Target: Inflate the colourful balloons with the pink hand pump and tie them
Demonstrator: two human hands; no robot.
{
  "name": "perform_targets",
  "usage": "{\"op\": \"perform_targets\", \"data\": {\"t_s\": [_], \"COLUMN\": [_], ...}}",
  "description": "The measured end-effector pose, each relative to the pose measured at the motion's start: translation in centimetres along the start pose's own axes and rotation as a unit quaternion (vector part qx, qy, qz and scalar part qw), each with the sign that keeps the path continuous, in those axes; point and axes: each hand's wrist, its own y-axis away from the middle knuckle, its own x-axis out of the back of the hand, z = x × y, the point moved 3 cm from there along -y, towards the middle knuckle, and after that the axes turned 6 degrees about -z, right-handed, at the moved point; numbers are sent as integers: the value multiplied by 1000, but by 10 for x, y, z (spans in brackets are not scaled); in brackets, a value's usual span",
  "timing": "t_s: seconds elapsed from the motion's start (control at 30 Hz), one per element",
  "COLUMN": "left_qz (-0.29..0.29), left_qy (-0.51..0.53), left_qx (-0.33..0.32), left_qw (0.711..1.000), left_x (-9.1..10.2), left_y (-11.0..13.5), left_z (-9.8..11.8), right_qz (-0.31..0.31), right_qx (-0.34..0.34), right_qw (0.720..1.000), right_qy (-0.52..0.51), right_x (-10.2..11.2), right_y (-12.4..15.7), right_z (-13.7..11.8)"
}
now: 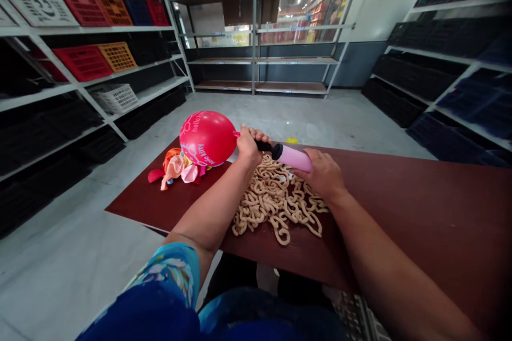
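A red inflated balloon (210,136) with pink "hello kitty" print sits at the far left of my hands, its neck toward me. My left hand (250,144) is closed around the balloon's neck and the black nozzle end of a hand pump (295,157). The pump's pink barrel is wrapped by the fingers of my right hand (325,173). Under the pump lies a tangled heap of tan, rope-like loops (268,197). Below the balloon is a small pile of limp balloons (176,168) in orange, peach, pink and other colours.
The brown table (416,202) extends to the right. Beyond its far edge shows a small yellow thing (292,140). Shelves with coloured crates (84,61) line the left, a metal rack (254,58) stands at the back, and dark crates (424,72) fill the right-hand shelves.
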Motion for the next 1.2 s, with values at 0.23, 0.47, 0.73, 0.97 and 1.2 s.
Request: {"op": "perform_targets", "data": {"t_s": [0.23,0.47,0.73,0.97,1.2], "left_qz": [-10,11,-1,-33,14], "left_qy": [5,30,41,32,41], "left_qx": [-9,-28,-1,0,-30], "left_qw": [1000,999,999,999,999], "left_x": [5,17,8,1,18], "left_y": [-7,-18,-9,-4,-16], "left_z": [13,34,12,3,29], "right_qz": [-35,-43,-5,-23,2], "right_qx": [12,-27,14,12,-16], "right_qw": [999,998,999,1000,1000], "right_qy": [0,22,34,-10,6], "right_x": [5,7,4,6,4], "right_y": [-3,-1,1,-1,0], "right_z": [1,36,12,0,36]}}
